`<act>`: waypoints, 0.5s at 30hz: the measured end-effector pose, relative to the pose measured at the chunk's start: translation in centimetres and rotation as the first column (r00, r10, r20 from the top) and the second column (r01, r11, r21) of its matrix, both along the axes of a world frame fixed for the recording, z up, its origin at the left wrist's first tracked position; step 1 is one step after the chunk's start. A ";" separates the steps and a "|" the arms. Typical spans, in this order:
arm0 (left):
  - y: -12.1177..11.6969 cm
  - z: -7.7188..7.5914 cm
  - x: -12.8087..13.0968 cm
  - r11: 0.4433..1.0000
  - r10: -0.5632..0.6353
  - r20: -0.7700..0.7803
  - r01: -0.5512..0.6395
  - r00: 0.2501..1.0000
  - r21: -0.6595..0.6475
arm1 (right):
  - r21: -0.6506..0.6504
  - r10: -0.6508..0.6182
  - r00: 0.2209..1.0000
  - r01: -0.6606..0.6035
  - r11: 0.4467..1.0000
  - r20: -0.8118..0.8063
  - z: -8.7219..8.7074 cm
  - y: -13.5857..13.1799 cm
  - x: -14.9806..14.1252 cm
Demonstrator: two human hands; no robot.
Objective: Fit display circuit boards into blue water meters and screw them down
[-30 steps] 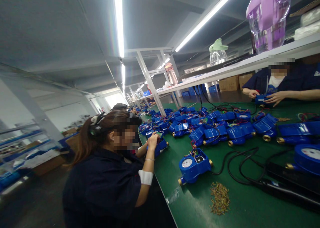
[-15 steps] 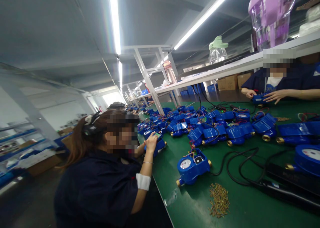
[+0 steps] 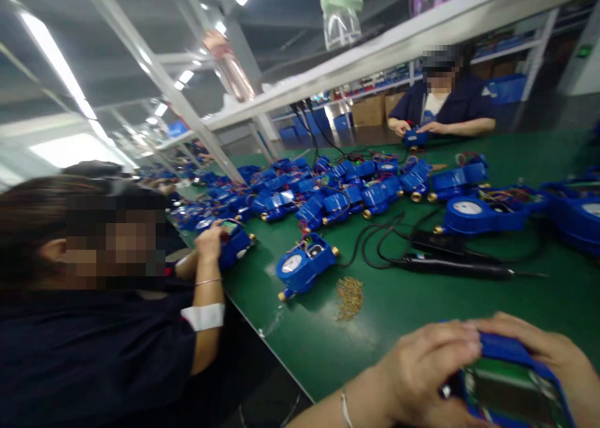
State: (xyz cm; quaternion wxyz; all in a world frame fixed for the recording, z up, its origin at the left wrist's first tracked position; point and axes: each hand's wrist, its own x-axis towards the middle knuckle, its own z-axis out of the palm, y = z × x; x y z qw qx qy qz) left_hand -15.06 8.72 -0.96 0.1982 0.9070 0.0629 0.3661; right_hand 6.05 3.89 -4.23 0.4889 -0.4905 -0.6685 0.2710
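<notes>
Casing [image 3: 504, 348], blue and boxy, was clamped between the left hand [image 3: 429, 368] and the right hand [image 3: 553, 359] at the lower right of the view, over the near part of the green bench [image 3: 323, 353]. The left hand gripped its left side and upper corner, while the right hand curled over its far edge and down the right. Its lower end ran out of view, so whether it rested on anything could not be told. A green circuit board [image 3: 490, 368] showed inside it, with a dark panel [image 3: 510, 398] facing up.

It looked like hard, glossy plastic, likely stiff and somewhat slick under bare skin. Blue meters [image 3: 304, 265] on the bench had brass ends [image 3: 334, 252], so it might have weighed more than plastic alone, though no brass showed on it. The board seemed the fragile part; the outer walls were probably the safer hold, with pressure kept off the panel. Small brass-coloured screws [image 3: 350, 298] and a black corded screwdriver [image 3: 454, 265] lay beyond the hands, touching neither.
</notes>
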 end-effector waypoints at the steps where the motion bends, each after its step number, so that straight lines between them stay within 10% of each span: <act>1: 0.1 -0.2 0.3 1.000 -0.005 0.094 0.008 0.996 -0.028 | -0.003 -0.038 0.997 0.037 0.999 -0.072 0.6 -0.5 0.0; 15: 1.0 -0.5 1.7 0.983 -0.020 0.232 0.062 0.972 -0.175 | -0.052 -0.032 0.998 0.028 0.998 -0.062 2.9 0.0 0.0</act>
